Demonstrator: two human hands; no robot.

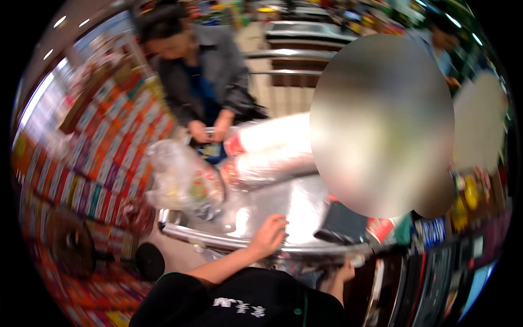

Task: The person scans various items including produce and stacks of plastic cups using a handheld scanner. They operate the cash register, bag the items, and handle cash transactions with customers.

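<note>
My left hand (269, 235) rests at the near edge of a metal checkout counter (261, 204), its fingers bent over the shiny top; nothing shows in it. Low on the right, my right hand (347, 272) is beside the counter's front, next to a small white thing; blur hides whether it holds it. Two long plastic-wrapped rolls with red ends (273, 151) lie across the counter. Left of them stands a translucent plastic bag (175, 175) with goods in it. A dark flat item (343, 222) lies near the right edge, beside a red and white package (380, 229).
Across the counter a person in a grey jacket (220, 53) has both hands near the bag. Stacked cartons (114, 143) fill the left side, with a fan (71, 241) before them. Metal rails (286, 53) stand beyond. A blurred patch hides much of the right.
</note>
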